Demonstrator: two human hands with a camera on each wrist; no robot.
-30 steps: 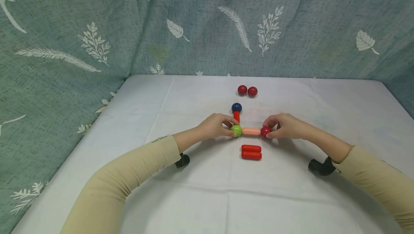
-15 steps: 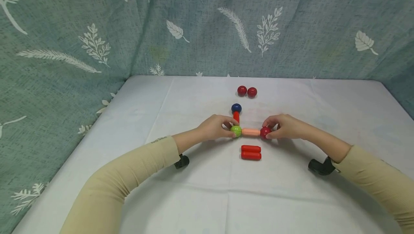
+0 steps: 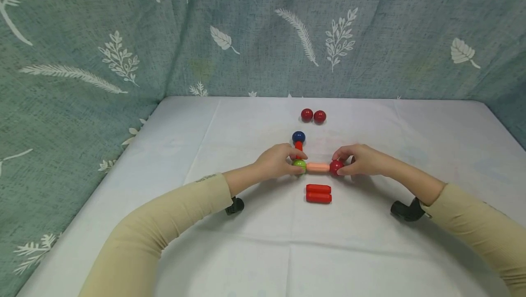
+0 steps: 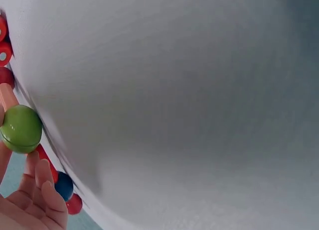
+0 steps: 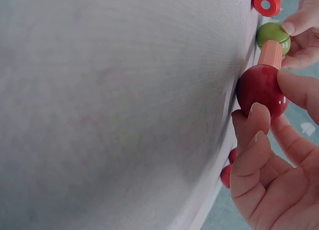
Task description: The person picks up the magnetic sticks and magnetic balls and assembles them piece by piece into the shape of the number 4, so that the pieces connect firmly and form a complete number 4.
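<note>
My left hand (image 3: 277, 162) pinches a green ball (image 4: 22, 129) between thumb and fingers. On the other side, my right hand (image 3: 361, 160) pinches a dark red ball (image 5: 261, 90) the same way. A salmon-pink ridged rod (image 3: 318, 167) joins the two balls in a straight line. From the green ball a red rod (image 3: 299, 146) runs away from me, partly hidden by the left fingers, with a blue ball (image 3: 298, 137) at its far end. Together these pieces form an L low over the white cloth.
Two loose dark red balls (image 3: 313, 116) lie side by side beyond the blue ball. Nearer me, two red rods (image 3: 318, 194) lie parallel on the white tablecloth (image 3: 230, 260). A green leaf-patterned curtain (image 3: 263, 37) hangs behind the table and along its left.
My left fingers have shifted slightly over the green ball, and the blue-ball end has tipped a little leftward. The right hand keeps its pinch on the dark red ball, nearly still.
</note>
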